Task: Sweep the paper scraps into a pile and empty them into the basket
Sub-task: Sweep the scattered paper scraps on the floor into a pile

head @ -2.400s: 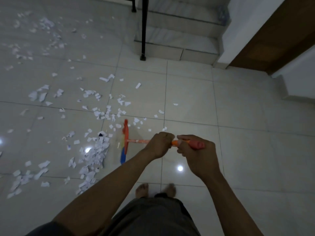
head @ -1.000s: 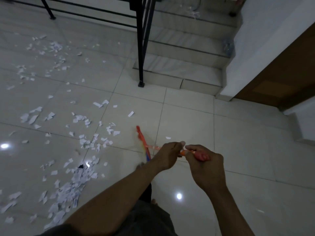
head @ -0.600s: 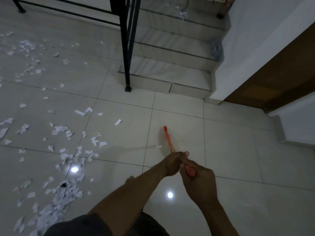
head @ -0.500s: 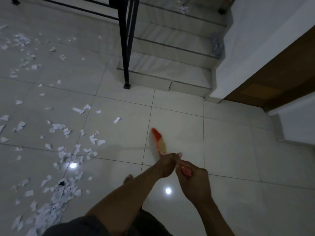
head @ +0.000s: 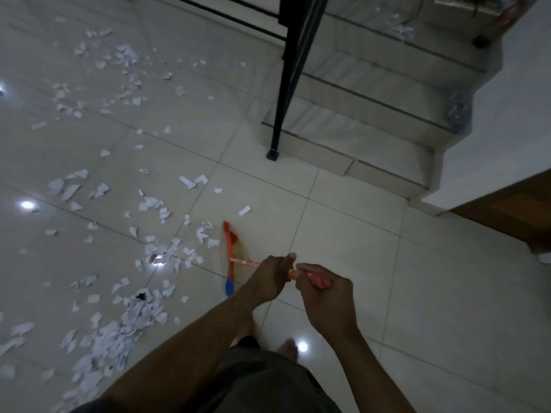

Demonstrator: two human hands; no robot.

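White paper scraps [head: 155, 234] lie scattered over the tiled floor on the left, and a denser pile of scraps [head: 119, 329] sits at the lower left. An orange broom [head: 229, 257] with a multicoloured head rests on the floor just right of the scraps. My left hand [head: 268, 278] grips the broom's handle lower down. My right hand [head: 325, 290] grips the handle's red end. No basket is in view.
A black railing post [head: 286, 84] stands ahead at the foot of marble stairs [head: 372, 114]. A white wall [head: 492, 129] and a brown door [head: 512, 204] are on the right. My bare feet [head: 289, 347] stand below my hands.
The broom head swung from the right back to the left, beside the scraps. The view turned left, and more scattered scraps show on the left now.
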